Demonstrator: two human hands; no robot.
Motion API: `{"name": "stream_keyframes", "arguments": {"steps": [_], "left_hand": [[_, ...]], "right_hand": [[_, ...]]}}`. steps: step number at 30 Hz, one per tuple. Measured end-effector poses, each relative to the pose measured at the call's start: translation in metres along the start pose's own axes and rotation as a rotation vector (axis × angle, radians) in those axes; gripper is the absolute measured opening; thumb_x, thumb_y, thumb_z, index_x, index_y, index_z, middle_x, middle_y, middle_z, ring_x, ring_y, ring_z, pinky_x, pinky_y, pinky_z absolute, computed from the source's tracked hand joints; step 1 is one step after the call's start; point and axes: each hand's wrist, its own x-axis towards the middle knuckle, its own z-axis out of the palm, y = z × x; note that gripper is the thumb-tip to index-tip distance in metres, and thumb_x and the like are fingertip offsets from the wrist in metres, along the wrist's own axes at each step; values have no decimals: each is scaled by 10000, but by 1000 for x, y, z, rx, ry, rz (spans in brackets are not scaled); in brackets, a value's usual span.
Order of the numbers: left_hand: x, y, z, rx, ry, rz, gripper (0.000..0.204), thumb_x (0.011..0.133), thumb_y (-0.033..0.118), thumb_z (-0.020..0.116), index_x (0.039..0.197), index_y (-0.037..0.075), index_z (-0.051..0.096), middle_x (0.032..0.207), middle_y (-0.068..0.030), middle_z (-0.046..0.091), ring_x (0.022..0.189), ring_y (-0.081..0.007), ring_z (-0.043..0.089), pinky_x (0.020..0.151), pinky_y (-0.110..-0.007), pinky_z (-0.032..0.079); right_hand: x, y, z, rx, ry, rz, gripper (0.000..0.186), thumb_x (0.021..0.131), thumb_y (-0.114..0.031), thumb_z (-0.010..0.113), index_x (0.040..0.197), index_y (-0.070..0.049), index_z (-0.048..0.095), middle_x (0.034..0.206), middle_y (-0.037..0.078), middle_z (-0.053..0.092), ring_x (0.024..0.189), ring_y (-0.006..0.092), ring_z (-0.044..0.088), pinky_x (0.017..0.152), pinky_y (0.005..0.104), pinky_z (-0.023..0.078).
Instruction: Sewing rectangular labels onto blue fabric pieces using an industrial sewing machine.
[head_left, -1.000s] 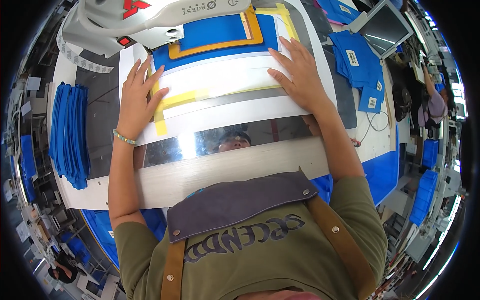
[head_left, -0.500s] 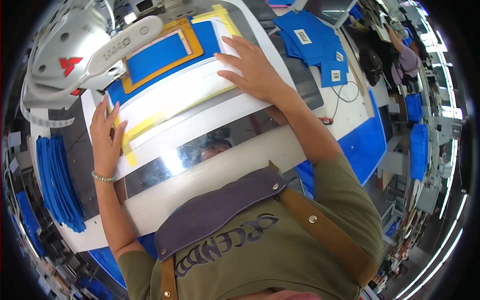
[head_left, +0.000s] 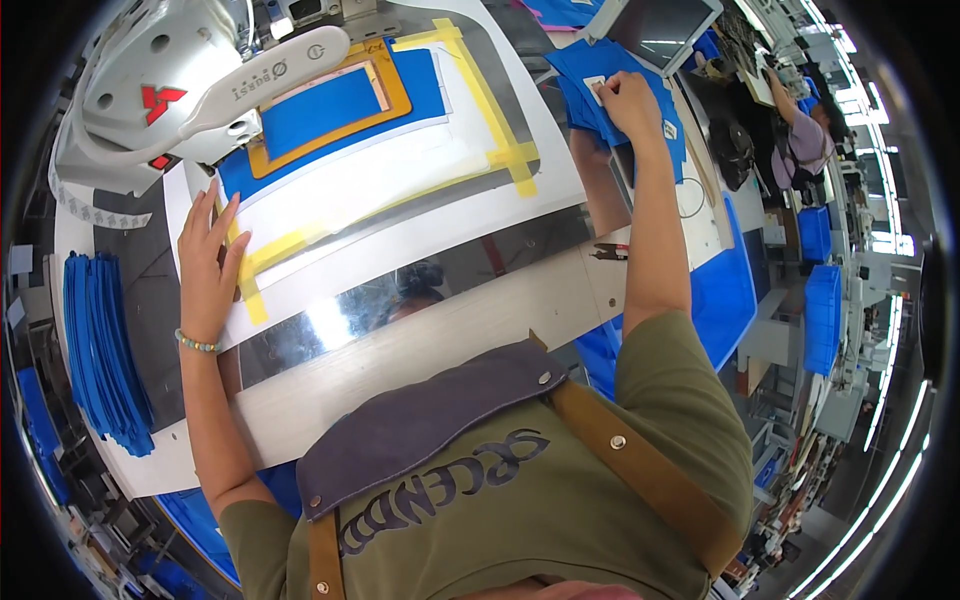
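Observation:
My left hand (head_left: 212, 265) lies with fingers spread on the left edge of a white board (head_left: 400, 240) bordered with yellow tape. On the board is a blue fabric piece (head_left: 425, 88), and an orange-brown frame (head_left: 395, 100) rests over it under the sewing machine head (head_left: 150, 80). At the upper right, my right hand (head_left: 632, 105) is closed in a pinch at a white label (head_left: 594, 92) on the pile of blue fabric pieces (head_left: 572, 72). Its fingertips partly cover the label; whether they also grip the fabric beneath is hidden.
A white lamp arm (head_left: 265, 80) reaches over the frame. At the left stands a stack of blue fabric pieces (head_left: 105, 350). A dark tool (head_left: 610, 252) lies near the table's right edge, above a blue bin (head_left: 725, 290). Another person (head_left: 805, 135) works at the far right.
My right hand has left the right part of the white board and moved right to the fabric pile, its fingers now pinched. My left hand stays on the board.

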Motion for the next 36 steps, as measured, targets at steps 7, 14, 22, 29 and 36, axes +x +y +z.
{"name": "stream_keyframes", "arguments": {"steps": [7, 14, 22, 29, 36], "left_hand": [[2, 0, -4, -86, 30, 27, 506, 998, 223, 706, 1488, 128, 624, 1630, -153, 486, 1514, -407, 410, 1239, -486, 316], [37, -11, -2, -35, 38, 75, 576, 1018, 274, 653, 1549, 88, 530, 1556, -245, 515, 1521, -436, 361, 1204, -515, 325], [79, -18, 11, -103, -167, 60, 445, 1103, 305, 515, 1523, 184, 602, 1526, -196, 539, 1400, -407, 398, 1258, -490, 257], [86, -22, 22, -273, -105, 73, 376, 1100, 302, 512, 1417, 240, 705, 1438, -113, 654, 1343, -379, 471, 1246, -478, 288], [91, -39, 31, -355, -130, 104, 378, 1111, 272, 552, 1426, 110, 682, 1445, -150, 645, 1341, -315, 495, 1207, -408, 365]], "right_hand": [[8, -71, -48, 684, -229, -250, 190, 924, -198, 796, 1029, -50, 738, 891, 7, 679, 849, 102, 590, 773, 268, 499], [13, -238, -27, 549, -212, -801, 252, 974, -216, 728, 1191, -92, 766, 989, 49, 720, 913, 161, 677, 822, 301, 521], [-21, -351, -8, 433, -239, -890, 277, 868, -4, 719, 1112, -106, 804, 1150, 99, 779, 1114, 303, 732, 953, 424, 589], [-42, -343, 1, 433, -242, -915, 340, 912, -5, 673, 1202, -127, 801, 1207, 129, 760, 1162, 313, 709, 1004, 418, 578], [-68, -333, 29, 646, -156, -1136, 440, 940, 46, 614, 1296, -169, 760, 1439, 89, 633, 1359, 311, 561, 1163, 456, 425]]}}
